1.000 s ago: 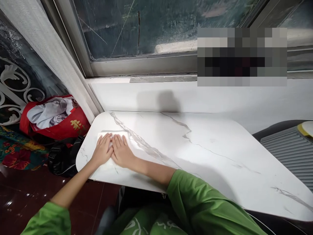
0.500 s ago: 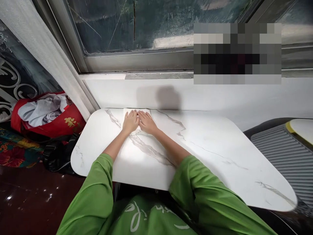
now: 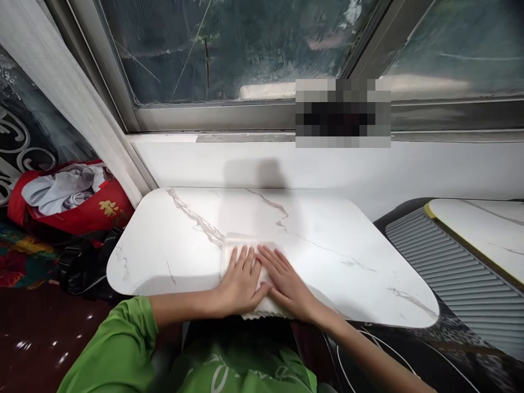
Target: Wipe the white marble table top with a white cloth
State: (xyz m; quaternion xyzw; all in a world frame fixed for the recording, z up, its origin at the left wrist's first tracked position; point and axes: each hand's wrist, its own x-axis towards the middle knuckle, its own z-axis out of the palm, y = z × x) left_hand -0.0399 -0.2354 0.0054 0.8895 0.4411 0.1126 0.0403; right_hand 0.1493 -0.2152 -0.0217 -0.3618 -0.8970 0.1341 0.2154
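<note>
2 hands flat on white cloth, grey-veined white table

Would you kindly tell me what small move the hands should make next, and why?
I would probably slide the white cloth forward: the left hand and right hand lie flat on it, its near edge reaches the near edge of the marbled table, and more tabletop stretches ahead toward the wall.

Left hand flat beside right hand
</note>
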